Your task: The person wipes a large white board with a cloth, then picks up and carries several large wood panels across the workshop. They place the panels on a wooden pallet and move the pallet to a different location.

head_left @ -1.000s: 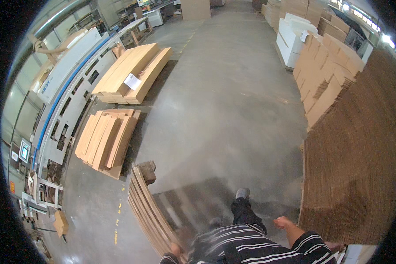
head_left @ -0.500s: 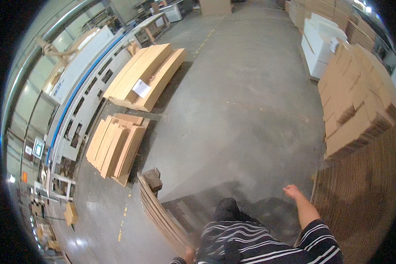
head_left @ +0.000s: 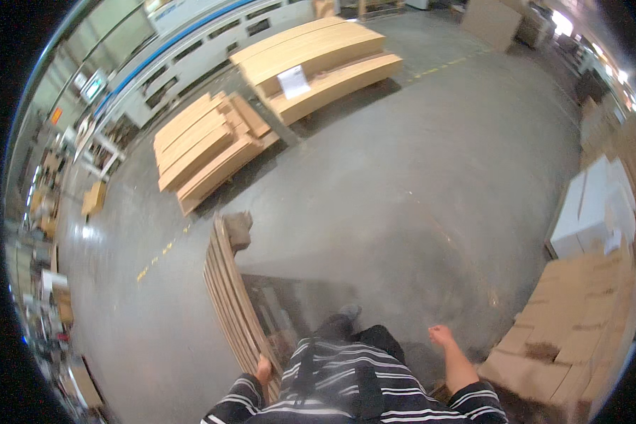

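L hand (head_left: 263, 369) on wd pallet (head_left: 226, 297), illeg. sheet (head_left: 293, 82) beyond

Long board stack (head_left: 307, 48) carries a white paper sheet (head_left: 293, 82). Shorter plank pile (head_left: 191, 134) adjacent. White machine (head_left: 206, 46) behind both. Flat cardboard (head_left: 544, 318) stacked at right.

The left hand (head_left: 263, 369) grips beside the body; the right hand (head_left: 440, 335) hangs out forward, loosely curled.

Slatted wooden pallet (head_left: 233, 304), brown, on edge
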Motion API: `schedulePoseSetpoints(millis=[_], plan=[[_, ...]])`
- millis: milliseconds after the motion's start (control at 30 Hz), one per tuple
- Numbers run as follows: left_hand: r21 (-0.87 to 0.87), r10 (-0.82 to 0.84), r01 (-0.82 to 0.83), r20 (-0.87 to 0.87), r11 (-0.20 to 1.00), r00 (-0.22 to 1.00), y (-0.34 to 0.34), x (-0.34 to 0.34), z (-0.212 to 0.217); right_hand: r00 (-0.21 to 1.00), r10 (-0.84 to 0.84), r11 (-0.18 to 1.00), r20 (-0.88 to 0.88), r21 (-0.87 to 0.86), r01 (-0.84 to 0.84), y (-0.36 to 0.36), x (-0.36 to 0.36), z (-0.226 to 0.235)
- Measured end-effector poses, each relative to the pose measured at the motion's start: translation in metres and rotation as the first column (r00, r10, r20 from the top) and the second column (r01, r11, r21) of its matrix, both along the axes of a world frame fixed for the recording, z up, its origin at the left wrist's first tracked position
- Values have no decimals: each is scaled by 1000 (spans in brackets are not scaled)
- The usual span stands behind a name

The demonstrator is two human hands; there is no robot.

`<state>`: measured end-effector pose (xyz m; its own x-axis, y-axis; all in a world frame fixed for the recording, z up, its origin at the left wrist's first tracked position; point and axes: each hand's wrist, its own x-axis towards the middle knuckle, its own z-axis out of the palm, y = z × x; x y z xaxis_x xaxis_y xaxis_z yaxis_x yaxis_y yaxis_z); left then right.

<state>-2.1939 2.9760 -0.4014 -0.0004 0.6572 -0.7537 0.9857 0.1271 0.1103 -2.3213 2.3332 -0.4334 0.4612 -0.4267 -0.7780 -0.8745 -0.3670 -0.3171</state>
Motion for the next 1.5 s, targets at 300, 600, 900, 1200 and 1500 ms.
schedulePoseSetpoints(millis=[300,600,900,1200,1500], plan=[[-64,69,-65,56,996,996,-157,30,29,935,-331,905,-124,239,352,-158,39,18],[-132,227,-214,96,968,969,-356,51,23,971,-80,961,-226,240,135,-389,127,-1],[127,-746,766,371,630,553,-509,71,-56,936,327,944,129,8,-331,-511,353,2],[189,-698,690,-31,699,715,-701,171,-27,827,563,826,10,-59,-561,-664,567,32],[-92,241,-240,-1,966,971,-857,261,-48,585,792,593,-177,-7,-805,-786,772,-3]])
